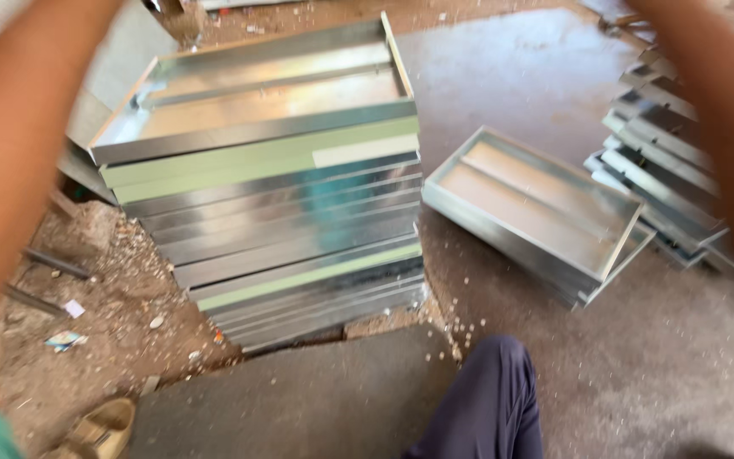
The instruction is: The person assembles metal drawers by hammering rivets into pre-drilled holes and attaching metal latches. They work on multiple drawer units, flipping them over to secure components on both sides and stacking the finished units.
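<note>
Head view: both forearms rise past the frame's upper corners; the hands lie outside the picture, so their grip cannot be told. Between the arms stands a tall stack of galvanized sheet-metal trays [273,195]. A single tray [537,208] lies on the floor [656,357], toward the right arm.

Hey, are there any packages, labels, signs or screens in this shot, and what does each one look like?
No signs or screens show.
Pale green strips: long bands, perhaps protective film or tape, along the edges of upper trays in the tall stack of metal trays.
Lower green strip: a similar band on a tray near the stack's bottom.
Scrap of wrapper or paper: small, crumpled, white with colours, on the dirt at left; too blurred to tell more.
</note>
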